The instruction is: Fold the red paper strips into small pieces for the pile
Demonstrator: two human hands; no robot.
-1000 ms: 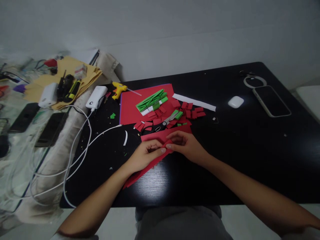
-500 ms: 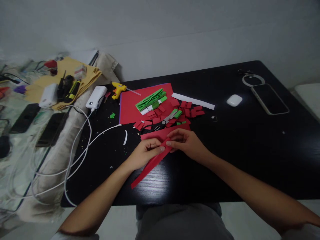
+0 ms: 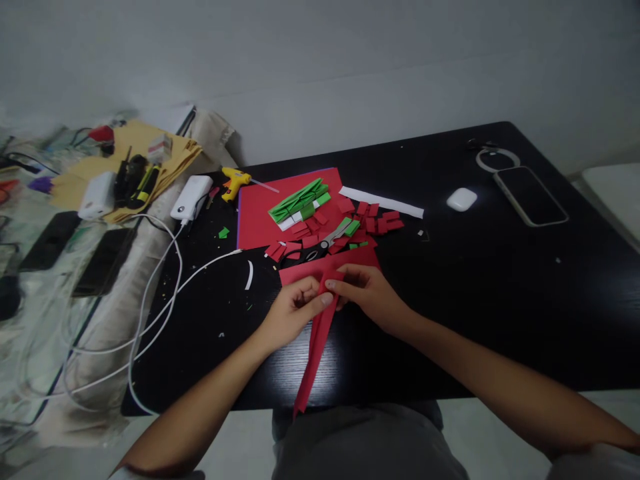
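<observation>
Between both hands is a long red paper strip [image 3: 318, 347], folded lengthwise, its lower end hanging to the table's front edge. My left hand [image 3: 295, 310] pinches it from the left, thumb on top. From the right, my right hand [image 3: 367, 293] grips its upper part with thumb and fingers. Just beyond the hands lies a red paper sheet [image 3: 295, 272], partly covered by them. Black-handled scissors [image 3: 320, 249] rest among small folded red paper pieces [image 3: 367, 217]. Folded green paper strips [image 3: 300, 200] lie on a larger red sheet [image 3: 255, 220].
A yellow glue gun [image 3: 234, 183] and a white power bank [image 3: 191, 197] with a cable stand at the left. A white paper strip [image 3: 383, 201] lies behind the red pieces. Toward the right are a white earbud case [image 3: 462, 199] and a phone [image 3: 533, 195] on the black table [image 3: 475, 287].
The red strip has swung from a slant toward the lower left to nearly upright, and its fold now shows. Both hands stay close together on it.
</observation>
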